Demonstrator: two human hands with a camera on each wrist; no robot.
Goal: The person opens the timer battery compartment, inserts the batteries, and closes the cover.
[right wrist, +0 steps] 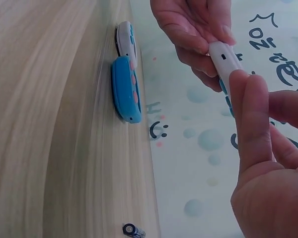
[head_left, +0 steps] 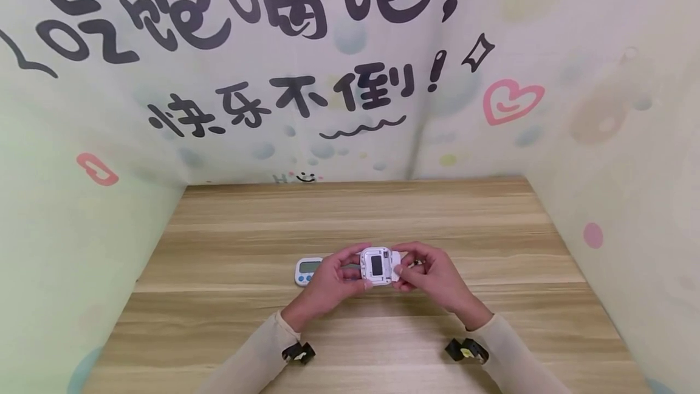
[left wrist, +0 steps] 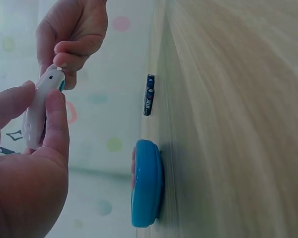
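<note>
My left hand (head_left: 330, 281) grips a small white digital timer (head_left: 367, 266) by its left side, thumb on the near edge and fingers on the far one. The back of the timer faces up, showing a dark rectangular label and a battery compartment along its right side. At that side my right hand (head_left: 437, 275) pinches a white battery cover (head_left: 396, 258) between thumb and fingers. Whether the cover is fully apart from the timer I cannot tell. In the left wrist view the timer (left wrist: 36, 116) is seen edge-on, held above the table.
A second white timer (head_left: 308, 267) with blue buttons lies on the wooden table (head_left: 350, 211), left of my hands. A blue timer (left wrist: 146, 183) with pink buttons, mostly hidden in the head view, lies beside it. A dark blue battery (left wrist: 149, 95) lies farther right. Printed walls enclose the table.
</note>
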